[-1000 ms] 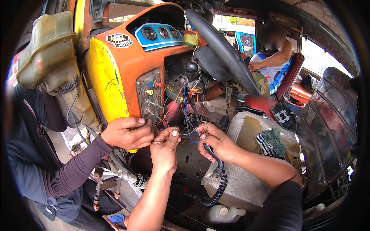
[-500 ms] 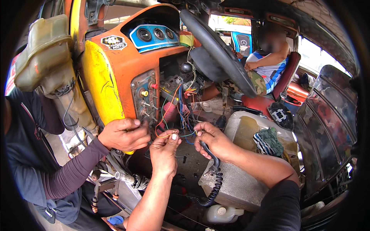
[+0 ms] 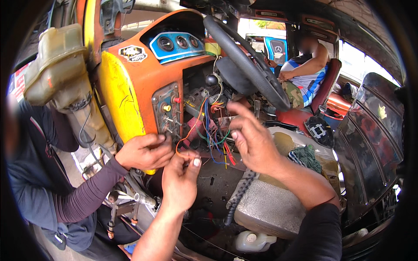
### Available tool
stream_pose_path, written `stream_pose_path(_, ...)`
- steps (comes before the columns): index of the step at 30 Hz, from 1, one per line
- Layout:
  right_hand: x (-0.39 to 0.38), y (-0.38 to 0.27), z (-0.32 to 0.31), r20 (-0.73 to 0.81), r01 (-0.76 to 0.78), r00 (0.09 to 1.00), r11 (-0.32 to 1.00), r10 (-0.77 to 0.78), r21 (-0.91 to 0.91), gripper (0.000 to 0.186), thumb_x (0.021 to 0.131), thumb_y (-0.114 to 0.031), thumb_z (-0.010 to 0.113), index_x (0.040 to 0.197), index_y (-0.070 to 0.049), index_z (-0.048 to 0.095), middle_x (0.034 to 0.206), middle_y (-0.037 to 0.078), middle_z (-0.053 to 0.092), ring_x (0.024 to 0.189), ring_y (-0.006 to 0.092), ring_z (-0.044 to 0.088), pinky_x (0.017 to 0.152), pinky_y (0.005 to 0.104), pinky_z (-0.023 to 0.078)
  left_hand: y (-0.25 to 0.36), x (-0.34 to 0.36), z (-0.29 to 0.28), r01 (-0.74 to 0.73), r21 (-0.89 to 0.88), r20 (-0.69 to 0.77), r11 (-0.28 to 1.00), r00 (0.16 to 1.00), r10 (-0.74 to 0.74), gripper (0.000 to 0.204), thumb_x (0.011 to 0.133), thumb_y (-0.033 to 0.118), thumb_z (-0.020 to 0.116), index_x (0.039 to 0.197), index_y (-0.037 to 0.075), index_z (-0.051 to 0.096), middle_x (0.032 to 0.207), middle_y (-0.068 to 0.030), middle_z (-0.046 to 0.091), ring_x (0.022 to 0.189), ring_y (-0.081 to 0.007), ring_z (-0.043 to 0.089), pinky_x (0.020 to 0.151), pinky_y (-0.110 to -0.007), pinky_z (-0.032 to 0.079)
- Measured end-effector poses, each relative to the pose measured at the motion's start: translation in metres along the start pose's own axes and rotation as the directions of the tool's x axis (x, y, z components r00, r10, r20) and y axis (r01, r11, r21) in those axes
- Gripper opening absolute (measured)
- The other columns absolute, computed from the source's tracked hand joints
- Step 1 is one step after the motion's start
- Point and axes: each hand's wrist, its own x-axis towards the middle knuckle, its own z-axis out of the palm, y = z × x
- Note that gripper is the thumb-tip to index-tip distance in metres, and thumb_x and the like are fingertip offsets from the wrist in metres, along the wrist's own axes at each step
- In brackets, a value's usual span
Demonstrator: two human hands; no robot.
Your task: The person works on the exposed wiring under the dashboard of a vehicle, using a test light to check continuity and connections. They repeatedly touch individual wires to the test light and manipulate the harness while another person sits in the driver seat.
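Low in front of the switch panel (image 3: 168,111), my left hand (image 3: 179,180) pinches an orange wire (image 3: 190,130) between thumb and fingers. My right hand (image 3: 256,145) is raised beside the loose wire bundle (image 3: 210,130), fingers apart and partly blurred, with nothing visible in them. Bare red and yellow wire ends (image 3: 229,157) hang at the bundle's lower end. Below my right wrist dangles a black coiled cable (image 3: 237,198); its upper end is hidden. At left, a co-worker's hand (image 3: 146,152) is closed near the panel's lower edge; whatever it holds is hidden.
A black steering wheel (image 3: 244,56) rises over the wires, beside the orange dashboard (image 3: 148,74). A grey padded cover (image 3: 272,200) lies at right with a green cloth (image 3: 305,158). A white jug (image 3: 254,240) stands below. Another person (image 3: 305,71) sits at the far right.
My right hand has let go of the wire and black cable, opened and moved up. The coiled cable now hangs lower. My left hand keeps the orange wire; the green wire has fallen away.
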Motion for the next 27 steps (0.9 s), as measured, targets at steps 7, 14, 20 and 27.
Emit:
stream_pose_path(7,0.057,0.003,-0.004,0.06,-0.137,0.99,0.974,0.128,0.182,0.012,0.104,-0.004,0.055,0.115,-0.003,0.054,0.161,0.027,0.043,0.091,0.0333,0.073,0.076,0.0416,0.059,0.002,0.009,0.005,0.106,-0.104,-0.017,0.989,0.994,-0.108,0.009,0.105,0.008,0.064,0.111,0.002,0.066,0.095,0.0038,0.061,0.084,-0.0054,0.051,0.077,-0.023,0.042)
stream_pose_path(14,0.066,-0.005,-0.001,0.167,-0.319,0.948,0.817,0.271,0.481,0.006,0.109,-0.008,0.05,0.114,-0.005,0.051,0.151,0.013,0.058,0.065,0.0042,0.057,0.056,0.0241,0.051,-0.008,0.003,0.001,0.11,-0.21,0.003,0.972,0.994,-0.112,0.009,0.104,0.006,0.065,0.112,0.002,0.066,0.095,0.0035,0.063,0.085,-0.0055,0.053,0.078,-0.023,0.044)
stream_pose_path(20,0.05,-0.023,-0.003,0.121,-0.075,0.992,0.937,0.035,0.342,0.01,0.106,-0.005,0.05,0.116,-0.003,0.052,0.146,0.019,0.061,0.09,0.0203,0.072,0.076,0.034,0.058,-0.017,0.003,-0.002,0.148,-0.229,-0.008,0.962,0.988,-0.154,0.008,0.106,0.008,0.064,0.111,0.002,0.065,0.095,0.0028,0.063,0.085,-0.0057,0.053,0.078,-0.024,0.044)
stream_pose_path(27,0.051,-0.018,0.027,0.089,0.031,0.995,0.997,-0.037,0.067,0.016,0.101,0.0,0.056,0.116,-0.002,0.051,0.152,0.028,0.053,0.116,0.0463,0.068,0.09,0.0468,0.056,-0.024,-0.001,-0.001,0.206,-0.272,-0.019,0.94,0.975,-0.22,0.008,0.105,0.009,0.064,0.11,0.002,0.064,0.098,-0.0016,0.067,0.089,-0.0091,0.06,0.083,-0.026,0.05)
